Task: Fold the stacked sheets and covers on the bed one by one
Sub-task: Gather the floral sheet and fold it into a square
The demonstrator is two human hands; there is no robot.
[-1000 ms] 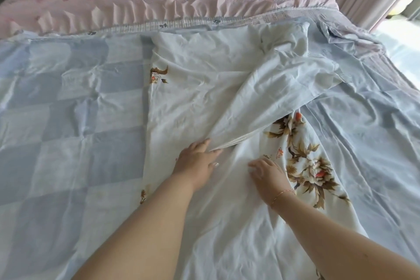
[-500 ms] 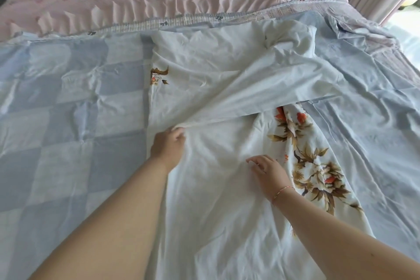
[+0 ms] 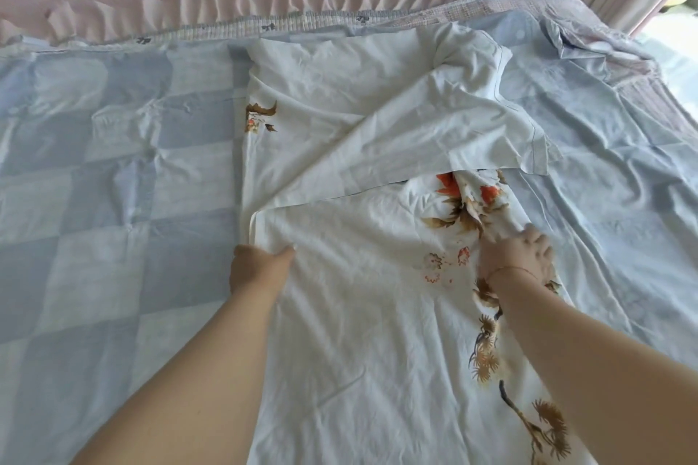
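Floral sheet (image 3: pixel 377 332) lay white side up across the blue checked cover (image 3: pixel 113 200) on the bed, one far corner flopped back over it. Left hand (image 3: pixel 257 268) pinched the sheet's left folded edge. Right hand (image 3: pixel 517 257) curled into the bunched flowered edge. I judged this an early fold: sheet only roughly halved, untidy; checked cover beneath not started.
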